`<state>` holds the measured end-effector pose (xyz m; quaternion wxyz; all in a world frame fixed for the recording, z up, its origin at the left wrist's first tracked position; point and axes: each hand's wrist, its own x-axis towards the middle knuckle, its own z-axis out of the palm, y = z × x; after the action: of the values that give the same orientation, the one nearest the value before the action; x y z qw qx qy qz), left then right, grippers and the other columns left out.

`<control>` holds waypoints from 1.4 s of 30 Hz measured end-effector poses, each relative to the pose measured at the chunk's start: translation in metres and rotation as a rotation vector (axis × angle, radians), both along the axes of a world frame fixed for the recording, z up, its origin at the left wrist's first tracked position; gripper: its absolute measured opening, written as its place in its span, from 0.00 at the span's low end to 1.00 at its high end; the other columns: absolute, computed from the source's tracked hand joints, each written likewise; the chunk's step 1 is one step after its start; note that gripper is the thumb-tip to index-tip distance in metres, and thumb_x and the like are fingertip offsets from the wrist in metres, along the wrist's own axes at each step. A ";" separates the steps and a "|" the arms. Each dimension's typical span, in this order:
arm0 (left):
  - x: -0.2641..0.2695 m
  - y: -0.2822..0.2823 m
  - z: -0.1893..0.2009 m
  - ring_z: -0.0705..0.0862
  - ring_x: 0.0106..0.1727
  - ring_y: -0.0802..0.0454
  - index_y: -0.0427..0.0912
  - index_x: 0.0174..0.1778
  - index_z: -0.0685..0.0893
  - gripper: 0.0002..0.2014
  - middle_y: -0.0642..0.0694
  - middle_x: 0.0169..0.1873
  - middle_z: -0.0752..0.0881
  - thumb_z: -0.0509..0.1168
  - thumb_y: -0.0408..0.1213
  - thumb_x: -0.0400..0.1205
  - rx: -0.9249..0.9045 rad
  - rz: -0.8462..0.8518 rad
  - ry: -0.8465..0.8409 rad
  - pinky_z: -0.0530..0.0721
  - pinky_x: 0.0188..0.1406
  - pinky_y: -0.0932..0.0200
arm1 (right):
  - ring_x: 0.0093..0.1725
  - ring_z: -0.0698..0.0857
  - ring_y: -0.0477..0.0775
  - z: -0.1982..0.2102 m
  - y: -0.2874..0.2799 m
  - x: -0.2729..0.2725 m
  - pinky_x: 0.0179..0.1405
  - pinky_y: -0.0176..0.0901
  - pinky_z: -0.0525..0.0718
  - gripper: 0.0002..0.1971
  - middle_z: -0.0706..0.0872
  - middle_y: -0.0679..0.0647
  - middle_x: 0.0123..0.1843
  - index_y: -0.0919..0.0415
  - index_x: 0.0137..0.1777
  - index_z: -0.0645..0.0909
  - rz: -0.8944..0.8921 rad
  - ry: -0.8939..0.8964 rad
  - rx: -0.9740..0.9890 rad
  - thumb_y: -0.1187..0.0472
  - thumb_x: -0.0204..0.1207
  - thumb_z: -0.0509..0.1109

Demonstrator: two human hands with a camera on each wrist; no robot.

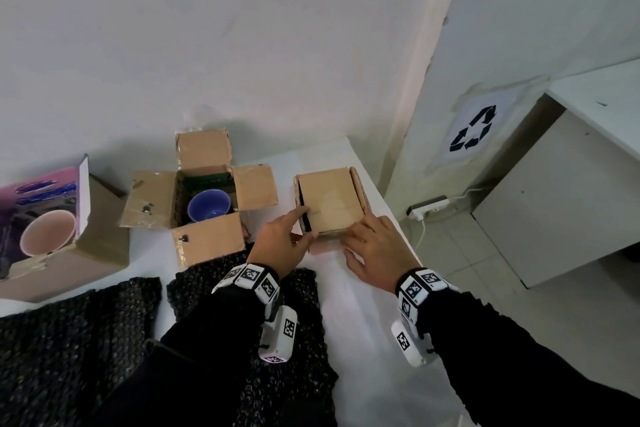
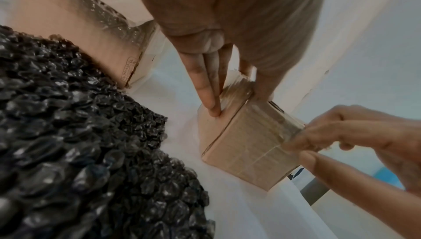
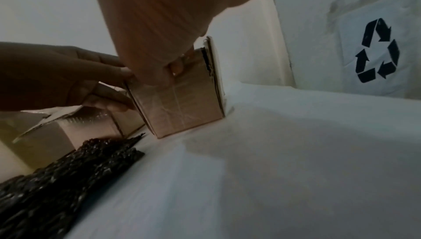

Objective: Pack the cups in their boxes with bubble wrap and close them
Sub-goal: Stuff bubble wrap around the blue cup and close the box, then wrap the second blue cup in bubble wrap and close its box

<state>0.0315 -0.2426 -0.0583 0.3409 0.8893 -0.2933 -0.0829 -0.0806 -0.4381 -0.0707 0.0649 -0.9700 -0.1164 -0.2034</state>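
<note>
Small cardboard box [image 1: 330,204] on the white table [image 1: 363,322], far right side, top flaps folded down but a dark gap left open along the left edge. Left hand [image 1: 277,243] at the box's near-left corner: straight fingers [image 2: 208,88] flat against the left side, pointer finger up on top by the gap, thumb on the near face. Not a closed grip, more a push from the side. Right hand [image 1: 375,251] at the near-right corner, fingers bent a little over the top edge, pressing the flap down. Hard to tell if anything is pinched there.

Box straight ahead of both hands, one hand on each side, about equally near. Gap on the left, so probably a job for the left hand: push that side in or tuck the flap.

Just left of it, a second cardboard box [image 1: 204,198] with all four flaps open and a blue cup [image 1: 209,210] inside, no wrap around it yet, it seems. Black bubble wrap [image 1: 69,350] spread on the near side of the table. Far left, a printed cup box [image 1: 45,218] with a pink cup pictured on it. On the wall to the right, a recycling sign [image 1: 474,130].
</note>
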 end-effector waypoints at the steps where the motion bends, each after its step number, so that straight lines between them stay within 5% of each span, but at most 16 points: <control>1: 0.000 0.000 0.000 0.89 0.40 0.57 0.51 0.74 0.75 0.25 0.47 0.55 0.88 0.70 0.48 0.80 0.004 0.005 0.002 0.86 0.50 0.56 | 0.46 0.79 0.57 0.000 -0.001 -0.002 0.43 0.52 0.75 0.07 0.84 0.50 0.42 0.56 0.39 0.84 -0.026 -0.007 0.039 0.54 0.74 0.68; 5: -0.001 0.002 0.000 0.89 0.41 0.58 0.52 0.73 0.76 0.26 0.48 0.48 0.90 0.71 0.47 0.79 -0.019 0.024 0.038 0.86 0.51 0.56 | 0.45 0.72 0.53 0.013 -0.004 0.011 0.43 0.48 0.72 0.19 0.77 0.48 0.43 0.55 0.39 0.77 -0.230 -0.024 0.221 0.39 0.72 0.71; 8: 0.000 0.002 0.001 0.90 0.43 0.59 0.54 0.74 0.76 0.27 0.50 0.53 0.90 0.73 0.46 0.78 -0.037 0.009 0.068 0.86 0.52 0.57 | 0.48 0.70 0.53 0.021 -0.006 0.032 0.45 0.45 0.71 0.31 0.75 0.48 0.47 0.52 0.41 0.75 -0.350 0.093 0.221 0.23 0.61 0.66; 11: 0.004 0.005 0.003 0.89 0.45 0.59 0.55 0.74 0.75 0.28 0.50 0.57 0.88 0.73 0.44 0.78 0.005 -0.024 0.072 0.86 0.54 0.58 | 0.49 0.71 0.55 0.016 -0.009 0.044 0.46 0.49 0.75 0.34 0.77 0.46 0.45 0.51 0.39 0.76 -0.345 0.146 0.214 0.19 0.56 0.63; 20: 0.013 0.004 -0.002 0.88 0.41 0.61 0.58 0.75 0.74 0.28 0.50 0.55 0.87 0.73 0.46 0.78 0.054 -0.038 0.019 0.87 0.52 0.56 | 0.54 0.68 0.54 0.002 -0.044 0.055 0.54 0.43 0.73 0.24 0.80 0.40 0.49 0.49 0.47 0.82 -0.048 0.231 0.451 0.34 0.59 0.77; 28: 0.039 -0.023 0.002 0.87 0.43 0.52 0.53 0.76 0.73 0.27 0.46 0.51 0.88 0.69 0.47 0.81 0.164 0.062 -0.036 0.84 0.53 0.53 | 0.61 0.67 0.58 0.008 -0.063 0.100 0.62 0.40 0.66 0.22 0.83 0.49 0.58 0.54 0.56 0.85 -0.052 0.319 0.434 0.53 0.62 0.84; 34: 0.068 -0.044 0.007 0.85 0.56 0.42 0.51 0.75 0.71 0.23 0.42 0.58 0.86 0.64 0.41 0.83 0.267 0.175 -0.052 0.85 0.55 0.46 | 0.62 0.67 0.60 0.011 -0.061 0.143 0.64 0.45 0.70 0.22 0.82 0.47 0.56 0.53 0.56 0.84 -0.154 0.309 0.345 0.53 0.63 0.83; 42: 0.058 -0.030 0.021 0.86 0.47 0.49 0.51 0.68 0.78 0.17 0.50 0.56 0.88 0.63 0.44 0.83 0.163 0.152 -0.147 0.86 0.49 0.49 | 0.63 0.69 0.60 0.023 -0.055 0.152 0.59 0.52 0.74 0.22 0.83 0.48 0.60 0.50 0.58 0.82 -0.223 0.340 0.189 0.49 0.64 0.81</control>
<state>0.0893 -0.2726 -0.0368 0.2504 0.9373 -0.2419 -0.0148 0.0711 -0.4936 -0.0477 0.1511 -0.9868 0.0237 -0.0527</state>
